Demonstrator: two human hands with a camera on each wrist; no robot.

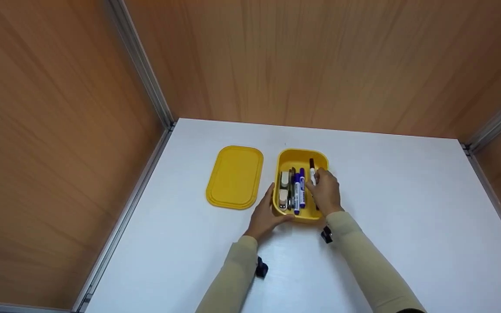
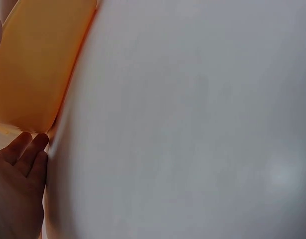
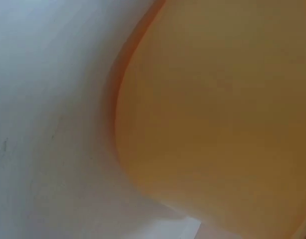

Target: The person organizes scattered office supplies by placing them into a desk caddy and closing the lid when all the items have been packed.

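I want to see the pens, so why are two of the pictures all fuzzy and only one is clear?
The head view is sharp: the yellow box, its lid, the markers and both hands show clearly, under even light with soft shadows. The left wrist view sits too close, so the box wall and left hand blur. The right wrist view is only a blurry yellow surface against white.

Both sleeved forearms are stretched forward, the left hand [image 1: 264, 216] laid with fingers extended, the right hand [image 1: 327, 192] curled with fingertips pinched together.
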